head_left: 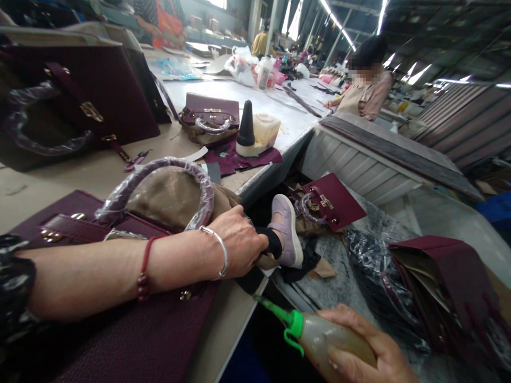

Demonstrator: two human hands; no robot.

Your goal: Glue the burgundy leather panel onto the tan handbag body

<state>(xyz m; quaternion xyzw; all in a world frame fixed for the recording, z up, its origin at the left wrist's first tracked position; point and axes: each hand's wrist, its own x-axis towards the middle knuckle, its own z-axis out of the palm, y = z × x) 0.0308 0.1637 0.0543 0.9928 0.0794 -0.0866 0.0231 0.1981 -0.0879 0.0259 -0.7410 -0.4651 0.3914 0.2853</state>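
Observation:
A dark burgundy handbag [159,330] lies on the near table, its brown fabric [163,197] bulging out behind a plastic-wrapped handle [205,197]. Across it reaches my left hand [235,242], fingers curled down over the brown fabric at the bag's right end; the fingertips are partly hidden. In my right hand [371,346] is a squeeze glue bottle [331,340] of cloudy brownish liquid. Its green nozzle [279,311] points up and left, below my left hand and apart from it.
Another burgundy handbag [99,96] stands at left. A smaller bag [213,114], a black cone [247,125] and a stained plastic container [265,130] sit farther back. More bags [333,199] lie low at right, near a lilac shoe [287,229]. A co-worker [369,80] stands beyond.

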